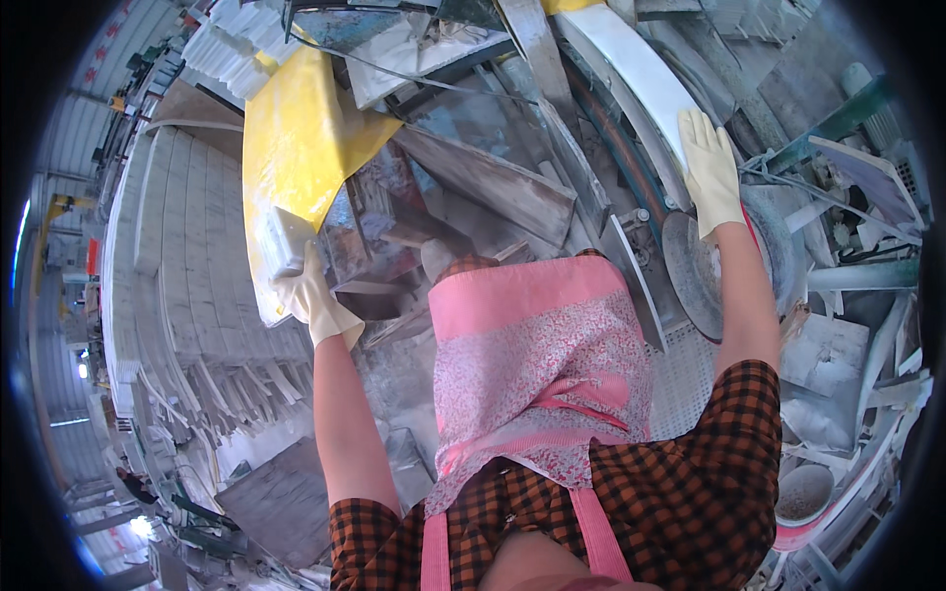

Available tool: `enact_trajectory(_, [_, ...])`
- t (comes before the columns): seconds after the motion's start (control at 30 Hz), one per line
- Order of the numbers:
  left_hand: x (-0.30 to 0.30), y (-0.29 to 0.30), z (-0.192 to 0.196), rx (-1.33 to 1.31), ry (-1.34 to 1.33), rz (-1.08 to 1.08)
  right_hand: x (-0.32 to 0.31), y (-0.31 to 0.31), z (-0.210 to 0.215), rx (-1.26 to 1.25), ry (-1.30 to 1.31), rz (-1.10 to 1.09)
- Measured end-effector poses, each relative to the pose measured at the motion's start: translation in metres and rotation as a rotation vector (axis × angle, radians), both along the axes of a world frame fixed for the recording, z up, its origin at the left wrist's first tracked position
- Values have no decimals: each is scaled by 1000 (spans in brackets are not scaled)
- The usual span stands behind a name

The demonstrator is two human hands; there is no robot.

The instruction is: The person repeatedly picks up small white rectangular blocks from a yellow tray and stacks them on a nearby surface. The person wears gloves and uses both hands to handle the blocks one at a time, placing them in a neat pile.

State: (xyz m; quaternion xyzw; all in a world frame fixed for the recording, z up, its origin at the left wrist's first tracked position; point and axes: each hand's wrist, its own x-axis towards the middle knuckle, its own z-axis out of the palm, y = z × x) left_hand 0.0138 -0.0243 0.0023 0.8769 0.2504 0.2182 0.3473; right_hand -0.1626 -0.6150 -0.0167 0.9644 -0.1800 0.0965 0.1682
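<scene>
Head view: Worker in a pink apron & checked shirt reaches both arms out, one to each side, in a dusty, crowded workshop. L hand, in a cream glove, has its grip closed round the near end of a small bundle of white pieces, approx. block-shaped; exact no. of pieces can't be made out. The bundle is at the near end of a yellow sheet, w/ the sheet behind it.

R hand, same type of glove, is across the body at the near end of a long white strip, fingers stretched out & apparently touching it. No item shows in that grip; can't tell if anything is under the palm. A grey disc sits just below, nr the wrist.

Status, judging by how things lie: bundle is in hand but not yet set down, & no piece is visible on the bare part of the strip. Tall stack of pale slabs stands far L, w/ another white stack up top; whether either is finished or waiting work can't be told. Weathered boards lie tilted betw. the hands.
</scene>
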Motion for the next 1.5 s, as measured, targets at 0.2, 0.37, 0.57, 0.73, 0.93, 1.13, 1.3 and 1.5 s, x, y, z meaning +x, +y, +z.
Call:
enact_trajectory(0.2, [4,9,-7,37,50,15,2,-8,7,-31,-158,192])
enact_trajectory(0.37, [7,11,-8,78,33,37,39,-10,12,-125,-89,238])
enact_trajectory(0.57, [-5,-2,2,-22,-12,5,81,-21,7,-142,-17,170])
enact_trajectory(0.73, [-5,-4,1,-46,-28,-13,82,-32,2,-88,-77,248])
enact_trajectory(0.93, [1,3,-4,89,92,59,96,-19,54,276,14,-44])
enact_trajectory(1.13, [3,-2,-1,73,61,66,155,115,102,1169,-645,83])
enact_trajectory(1.3, [-3,-3,10,-65,44,-24,190,320,92,2003,-694,357])
enact_trajectory(1.5, [-16,9,18,19,75,-172,204,491,45,2052,-696,278])
